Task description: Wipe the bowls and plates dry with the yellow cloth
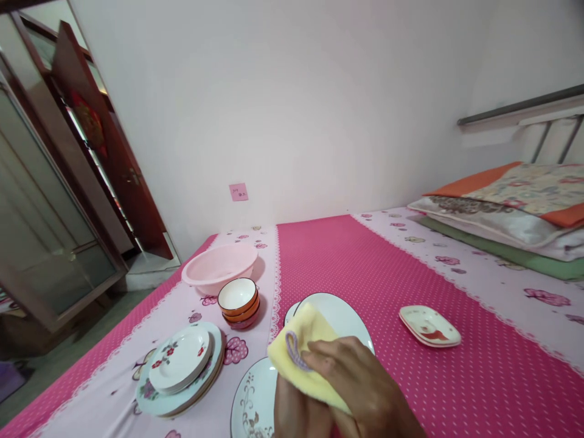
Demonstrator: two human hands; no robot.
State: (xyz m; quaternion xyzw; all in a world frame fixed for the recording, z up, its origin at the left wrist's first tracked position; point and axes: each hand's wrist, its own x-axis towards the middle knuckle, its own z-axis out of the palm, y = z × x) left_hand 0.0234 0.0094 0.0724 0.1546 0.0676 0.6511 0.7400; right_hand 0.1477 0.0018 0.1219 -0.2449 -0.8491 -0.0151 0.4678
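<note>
A yellow cloth point(310, 328) with a purple hanging loop is bunched between my hands at the lower middle. My right hand point(365, 389) is closed on it from above, its fingers pressed close to the loop. Below the cloth's lower edge, my left hand point(298, 410) is closed, with its fingertips covered; what it grips is hidden. Behind the cloth is a white dark-rimmed plate point(347, 319), partly covering another white dish. Left of my left hand lies a plate with a brown scroll pattern point(250, 395).
Stacked plates point(180, 359) lie at left, near orange-brown bowls point(237, 298) and a pink basin point(219, 267). Small squarish dishes point(429, 325) sit to the right on the pink bedspread point(314, 255). Folded bedding point(515, 207) is at far right, by the wall.
</note>
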